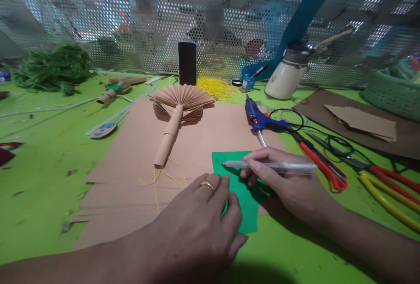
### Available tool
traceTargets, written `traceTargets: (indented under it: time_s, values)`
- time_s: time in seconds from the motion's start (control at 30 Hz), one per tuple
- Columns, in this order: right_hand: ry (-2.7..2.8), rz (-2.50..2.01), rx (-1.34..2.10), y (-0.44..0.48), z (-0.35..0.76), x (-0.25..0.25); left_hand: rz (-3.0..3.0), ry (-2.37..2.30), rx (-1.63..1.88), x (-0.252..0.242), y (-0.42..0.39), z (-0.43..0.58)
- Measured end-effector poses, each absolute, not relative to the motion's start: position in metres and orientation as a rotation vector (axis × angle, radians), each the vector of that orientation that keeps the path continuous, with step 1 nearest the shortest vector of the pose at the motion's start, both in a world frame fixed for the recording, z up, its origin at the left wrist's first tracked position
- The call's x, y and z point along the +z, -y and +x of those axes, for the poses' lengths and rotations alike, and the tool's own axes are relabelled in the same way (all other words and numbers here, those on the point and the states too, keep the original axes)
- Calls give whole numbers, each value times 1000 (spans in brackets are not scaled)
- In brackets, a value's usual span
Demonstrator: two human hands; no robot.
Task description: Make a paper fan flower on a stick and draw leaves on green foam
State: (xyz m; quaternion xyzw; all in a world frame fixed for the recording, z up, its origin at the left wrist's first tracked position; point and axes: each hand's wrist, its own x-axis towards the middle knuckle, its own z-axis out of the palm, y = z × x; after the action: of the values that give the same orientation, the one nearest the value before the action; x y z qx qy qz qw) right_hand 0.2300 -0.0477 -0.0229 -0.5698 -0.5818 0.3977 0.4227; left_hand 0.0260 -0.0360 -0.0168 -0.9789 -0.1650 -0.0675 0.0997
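My right hand (282,179) is closed around a clear-barrelled pen (275,166), whose tip is at the upper left part of a sheet of green paper (246,205). Small faint marks lie near the tip. My left hand (203,218), with a ring on one finger, rests on the sheet's left side, its fingers bent and slightly apart. Beneath lie large sheets of brown paper (118,166). A pleated brown paper fan (182,96) on a rolled paper handle (169,135) lies on them, with yellow strings (155,187) trailing from its lower end.
At the right are a blue glue gun (257,117), a red utility knife (323,166), scissors (377,183) and brown paper pieces (364,120). Behind stand a phone (187,63), a small blue jar (248,82) and a whitish bottle (285,78). Green strands (52,67) pile up at the left.
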Motion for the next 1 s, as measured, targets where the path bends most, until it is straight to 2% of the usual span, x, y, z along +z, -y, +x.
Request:
traceTargets:
  time_s: [1.0]
  values:
    - [1441, -1440, 1004, 48, 229, -21, -2918, 503, -220, -19, 34, 26]
